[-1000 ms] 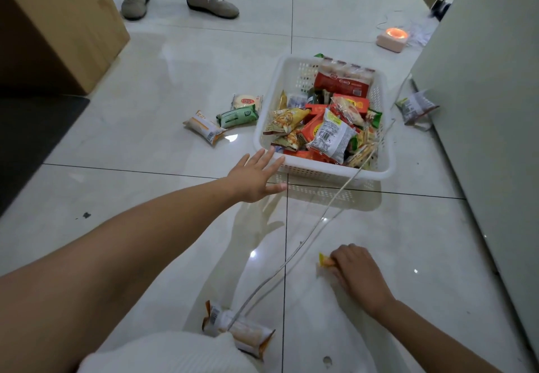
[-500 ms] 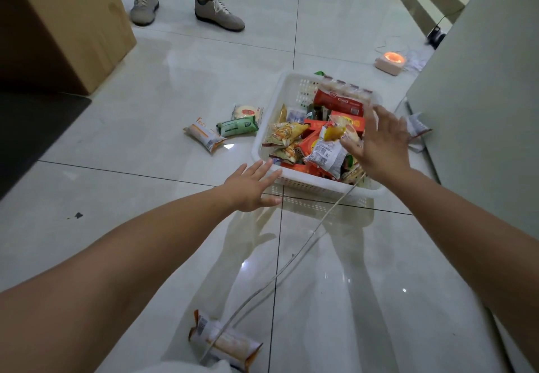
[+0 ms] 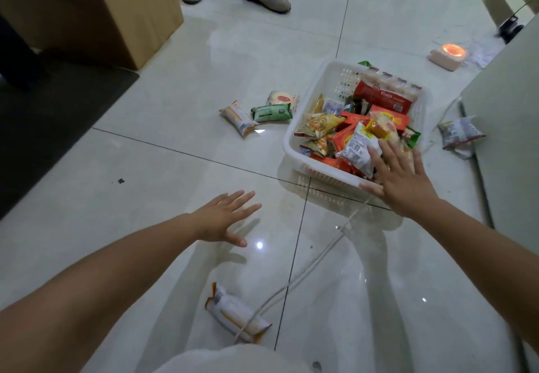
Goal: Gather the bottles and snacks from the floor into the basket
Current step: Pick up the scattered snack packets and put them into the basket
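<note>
White slotted basket (image 3: 288, 143) heaped with bright snack packets (image 3: 320, 124); left hand (image 3: 224, 218), right hand (image 3: 404, 181): grips splayed, empty.

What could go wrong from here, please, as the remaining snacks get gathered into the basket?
1. The white cable lies across the nearest packet; lifting that packet could snag it.
2. The basket is heaped, so the yellow packet on top, by the right hand, might slide off.
3. The packet beside the grey panel could be overlooked.
</note>
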Available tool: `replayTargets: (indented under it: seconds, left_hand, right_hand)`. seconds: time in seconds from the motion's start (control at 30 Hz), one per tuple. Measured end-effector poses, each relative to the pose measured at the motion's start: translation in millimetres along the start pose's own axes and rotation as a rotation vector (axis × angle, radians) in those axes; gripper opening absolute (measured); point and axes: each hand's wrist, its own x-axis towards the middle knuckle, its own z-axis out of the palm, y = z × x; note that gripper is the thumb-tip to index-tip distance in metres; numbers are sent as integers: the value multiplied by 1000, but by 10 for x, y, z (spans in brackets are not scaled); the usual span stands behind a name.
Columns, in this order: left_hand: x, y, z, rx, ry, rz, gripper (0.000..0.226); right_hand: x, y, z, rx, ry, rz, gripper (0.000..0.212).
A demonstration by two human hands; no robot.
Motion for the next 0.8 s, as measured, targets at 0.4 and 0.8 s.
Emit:
replayTargets:
  seconds: [0.4, 0.8]
  left_hand:
    - [-242, 402, 660, -264, 14, 181, 49]
    - [-414, 625, 764, -166, -231, 327, 61]
  right_hand:
    - [123, -84, 97, 57, 0, 58, 95]
    - [81, -75, 263, 130, -14, 142, 94]
